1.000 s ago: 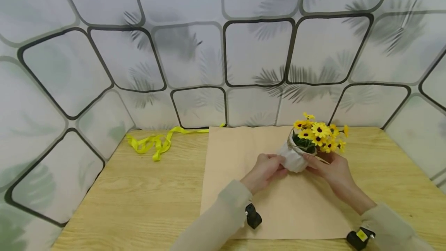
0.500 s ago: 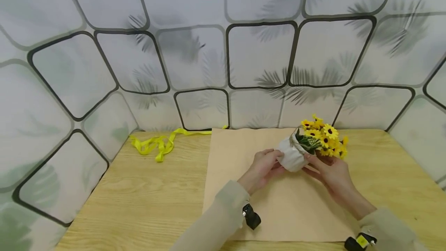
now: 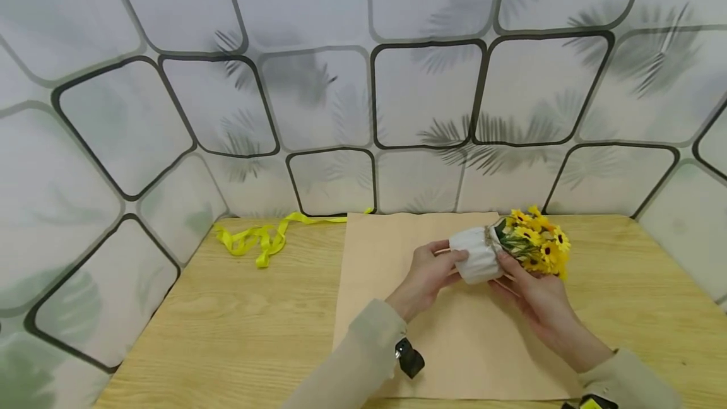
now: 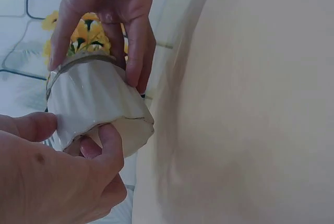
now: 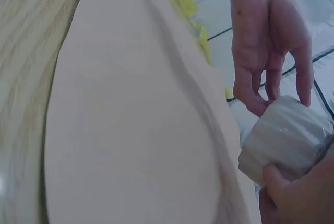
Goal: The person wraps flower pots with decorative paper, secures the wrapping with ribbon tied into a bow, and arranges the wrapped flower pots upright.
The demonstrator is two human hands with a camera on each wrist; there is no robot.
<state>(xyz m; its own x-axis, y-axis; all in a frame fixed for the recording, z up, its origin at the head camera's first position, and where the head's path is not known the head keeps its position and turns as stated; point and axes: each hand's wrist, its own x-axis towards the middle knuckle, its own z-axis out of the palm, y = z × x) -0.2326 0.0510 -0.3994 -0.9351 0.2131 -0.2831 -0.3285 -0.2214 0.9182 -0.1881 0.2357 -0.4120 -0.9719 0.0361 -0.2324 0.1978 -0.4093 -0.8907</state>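
Note:
A white fluted flowerpot [image 3: 476,259] with yellow flowers [image 3: 542,246] and green leaves lies tipped on its side in the air above a sheet of brown paper [image 3: 454,339]. Twine circles its neck. My left hand [image 3: 426,273] pinches the base end; in the left wrist view its thumb is on the outside and its fingertips reach into the hollow underside [image 4: 133,134]. My right hand [image 3: 542,305] holds the rim end, thumb on the near side, fingers partly hidden behind the pot. The blooms point right, past the right hand.
A crumpled yellow ribbon [image 3: 267,245] lies at the back left of the wooden table [image 3: 238,327], one end running toward the paper. Behind the table hangs a patterned fabric wall [image 3: 426,93] with leaf prints. Black cameras [image 3: 409,358] sit on the sleeve cuffs.
The pot has tilted from leaning to nearly horizontal, its flowers swinging down to the right and its base turning left. Both hands keep hold of it.

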